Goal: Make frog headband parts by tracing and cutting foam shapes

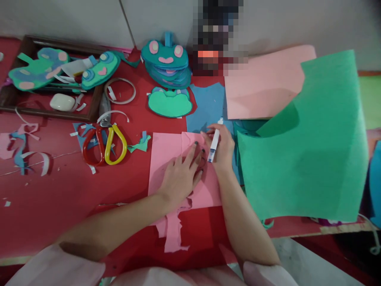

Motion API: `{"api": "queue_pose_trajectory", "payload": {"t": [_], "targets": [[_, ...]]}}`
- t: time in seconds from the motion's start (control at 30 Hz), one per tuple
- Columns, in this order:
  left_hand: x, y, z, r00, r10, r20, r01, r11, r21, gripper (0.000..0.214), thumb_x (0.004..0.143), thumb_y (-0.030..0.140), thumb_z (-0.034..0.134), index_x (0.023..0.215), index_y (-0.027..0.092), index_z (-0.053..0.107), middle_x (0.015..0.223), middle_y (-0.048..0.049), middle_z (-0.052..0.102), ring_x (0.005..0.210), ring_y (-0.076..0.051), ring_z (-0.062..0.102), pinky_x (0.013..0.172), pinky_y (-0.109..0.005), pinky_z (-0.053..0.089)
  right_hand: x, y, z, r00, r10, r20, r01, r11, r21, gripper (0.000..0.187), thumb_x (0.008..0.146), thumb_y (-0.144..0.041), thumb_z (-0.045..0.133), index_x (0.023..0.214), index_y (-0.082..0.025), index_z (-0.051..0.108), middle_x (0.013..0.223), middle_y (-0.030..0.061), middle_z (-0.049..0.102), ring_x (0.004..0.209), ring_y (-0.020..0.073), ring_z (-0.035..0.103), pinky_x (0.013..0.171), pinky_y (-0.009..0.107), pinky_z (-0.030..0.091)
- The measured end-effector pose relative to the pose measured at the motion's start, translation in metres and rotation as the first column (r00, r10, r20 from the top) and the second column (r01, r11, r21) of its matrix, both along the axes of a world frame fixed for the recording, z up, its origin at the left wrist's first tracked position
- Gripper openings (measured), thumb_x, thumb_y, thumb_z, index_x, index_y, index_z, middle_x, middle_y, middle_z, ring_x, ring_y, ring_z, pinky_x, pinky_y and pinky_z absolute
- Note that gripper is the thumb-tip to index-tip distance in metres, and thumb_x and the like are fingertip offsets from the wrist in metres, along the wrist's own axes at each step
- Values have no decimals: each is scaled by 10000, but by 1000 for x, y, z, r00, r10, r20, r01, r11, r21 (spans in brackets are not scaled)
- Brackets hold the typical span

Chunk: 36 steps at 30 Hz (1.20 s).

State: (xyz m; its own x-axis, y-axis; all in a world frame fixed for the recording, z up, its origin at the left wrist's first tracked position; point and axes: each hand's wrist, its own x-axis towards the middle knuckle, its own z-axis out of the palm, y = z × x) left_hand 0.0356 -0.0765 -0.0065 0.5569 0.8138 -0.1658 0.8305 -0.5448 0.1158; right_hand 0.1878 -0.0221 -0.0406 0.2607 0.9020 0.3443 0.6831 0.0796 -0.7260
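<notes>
My left hand lies flat with fingers spread on a pink foam sheet on the red table. My right hand is closed around a white and blue marker, tip down at the sheet beside my left fingertips. What my left hand presses under its fingers is hidden.
Red-handled and yellow-handled scissors lie to the left. A large green sheet curls up at the right, over a pink sheet. Green frog-shaped cutouts and a wooden frame sit at the back. Paper scraps litter the left side.
</notes>
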Motion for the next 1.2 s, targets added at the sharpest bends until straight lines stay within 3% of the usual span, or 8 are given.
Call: {"api": "queue_pose_trajectory", "payload": {"t": [0.13, 0.23, 0.3, 0.47, 0.7, 0.9, 1.0, 1.2], "targets": [[0, 1, 3, 1000, -8, -30, 7, 1000, -17, 552, 958, 356, 312, 1493, 228, 266, 1573, -67, 244, 928, -237, 593, 728, -381, 503, -5, -5, 12, 973, -141, -184, 172, 971, 165, 237, 922, -376, 486, 1036, -208, 608, 868, 34, 664, 813, 166, 641, 803, 356, 502], [0, 2, 3, 1000, -21, -22, 21, 1000, -19, 570, 950, 358, 334, 1499, 229, 248, 1559, -70, 283, 896, -228, 592, 724, -373, 501, -14, -9, 17, 931, 66, -359, -17, 990, 138, 265, 944, -406, 426, 1059, -235, 593, 851, 18, 682, 829, 163, 667, 818, 366, 534], [0, 2, 3, 1000, -17, -16, 17, 1000, -9, 579, 947, 356, 343, 1500, 220, 245, 1549, -69, 307, 899, -231, 591, 722, -372, 497, -19, -6, 14, 839, 175, -514, -166, 984, 63, 304, 930, -463, 424, 1059, -243, 590, 970, 49, 692, 873, 181, 682, 825, 394, 554], [-1, 1, 0, 1000, -10, 8, 9, 999, 32, 565, 946, 342, 340, 1493, 221, 269, 1539, -54, 331, 908, -232, 583, 769, -384, 481, -20, 4, 1, 725, 77, -684, -143, 989, -40, 346, 900, -549, 425, 1012, -249, 555, 993, 81, 682, 889, 199, 695, 835, 420, 570], [-3, 2, 1, 1000, -1, 4, 1, 1000, 28, 590, 941, 348, 368, 1500, 207, 244, 1550, -59, 306, 914, -234, 581, 757, -383, 474, -19, 2, -7, 811, 132, -570, -160, 987, 1, 308, 916, -518, 424, 1028, -274, 575, 1013, 61, 683, 926, 200, 685, 865, 419, 551], [-2, 0, 0, 1000, 8, 7, -8, 999, 47, 553, 961, 362, 324, 1488, 199, 280, 1545, -74, 314, 943, -235, 595, 773, -383, 476, -8, -3, 6, 988, 37, -152, -36, 999, 9, 202, 928, -351, 468, 994, -237, 622, 1005, 59, 690, 965, 197, 654, 899, 402, 504], [-2, 0, -1, 1000, 1, 0, -1, 999, 49, 548, 964, 365, 314, 1480, 180, 301, 1543, -86, 317, 947, -240, 602, 764, -385, 484, 2, -3, 6, 1000, -4, -9, 4, 1000, 24, 142, 887, -309, 538, 937, -220, 637, 907, 52, 698, 878, 193, 656, 826, 370, 520], [-4, 6, -1, 998, -44, 43, 41, 998, 56, 525, 961, 384, 339, 1453, 200, 359, 1511, -89, 376, 963, -244, 607, 776, -385, 485, 5, -4, 2, 998, 26, 54, -27, 1000, 12, 170, 869, -290, 550, 968, -193, 649, 907, 65, 677, 851, 197, 637, 783, 352, 508]]}}
